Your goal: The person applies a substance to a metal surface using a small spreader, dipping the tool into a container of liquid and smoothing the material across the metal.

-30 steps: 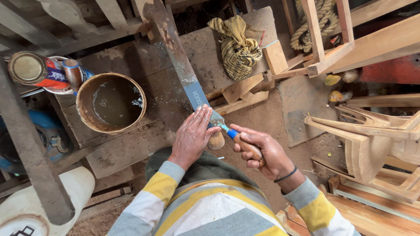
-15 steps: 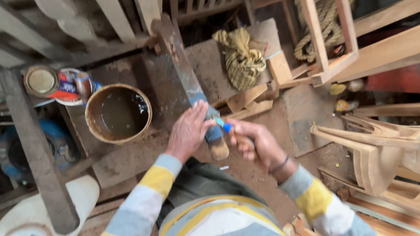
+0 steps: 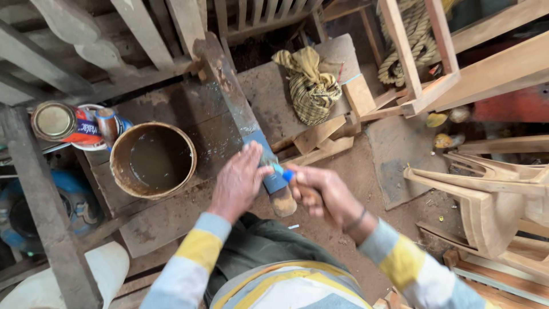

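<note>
A long rusty metal bar [image 3: 235,106] with a blue-grey lower part lies slanted over a dirty wooden board [image 3: 171,114]. My left hand [image 3: 239,182] rests flat against the bar's lower end, fingers stretched. My right hand [image 3: 319,192] is closed around a small blue-handled tool [image 3: 283,173] whose tip touches the bar near its worn end. Both sleeves are striped yellow, grey and white.
A brown bucket of murky liquid [image 3: 152,160] stands left of my hands, with tins [image 3: 57,122] beyond it. A checked cloth bundle [image 3: 310,86] lies behind the bar. Wooden frames [image 3: 423,63], coiled rope and a pale plastic chair [image 3: 486,189] crowd the right side.
The view has shifted, so bucket and bar sit lower and further right. My hands stay on the bar's lower end, the right one working the blue tool against it.
</note>
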